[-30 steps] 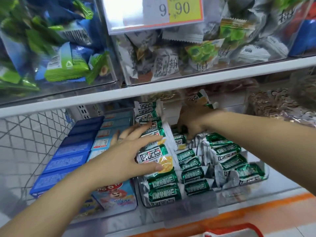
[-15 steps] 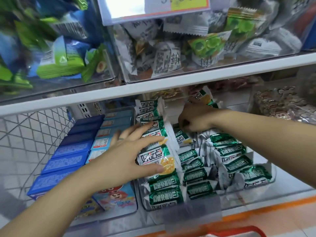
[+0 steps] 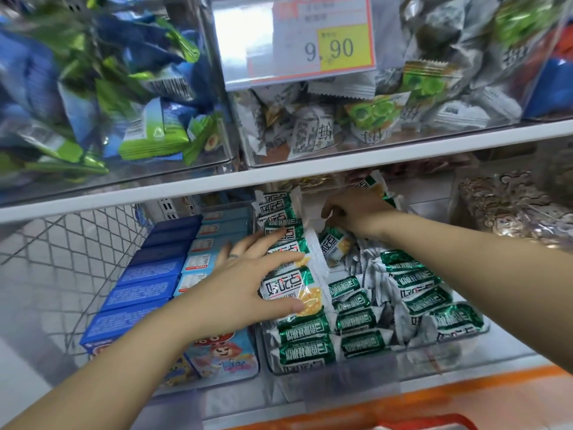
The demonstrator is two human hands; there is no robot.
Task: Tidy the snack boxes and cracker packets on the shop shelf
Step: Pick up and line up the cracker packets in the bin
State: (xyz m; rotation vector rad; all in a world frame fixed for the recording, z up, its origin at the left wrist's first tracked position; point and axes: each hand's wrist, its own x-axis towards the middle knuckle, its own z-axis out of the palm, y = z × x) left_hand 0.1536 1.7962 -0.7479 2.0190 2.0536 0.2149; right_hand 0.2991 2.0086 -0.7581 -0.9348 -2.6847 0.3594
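Green-and-white cracker packets (image 3: 356, 321) fill a clear bin (image 3: 403, 361) on the lower shelf. My left hand (image 3: 245, 287) lies with spread, straight fingers against the left-hand column of packets (image 3: 288, 243), thumb on a packet with a yellow picture (image 3: 297, 293). At the back of the bin, my right hand (image 3: 356, 215) curls its fingers round a packet (image 3: 376, 186) whose end sticks up behind the knuckles. Blue snack boxes (image 3: 148, 283) and light-blue cartoon boxes (image 3: 223, 355) stand in rows to the left.
A white shelf edge (image 3: 310, 178) runs just above my hands. Above it stand clear bins of blue-green packets (image 3: 124, 119) and grey-white packets (image 3: 372, 119), with a 9.90 price tag (image 3: 310, 41). Wire mesh (image 3: 62, 259) closes the left; a bagged-snack bin (image 3: 511, 209) sits right.
The camera view shifted a little. My right hand stays at the back of the bin with the packet; my left hand keeps its place on the left column.
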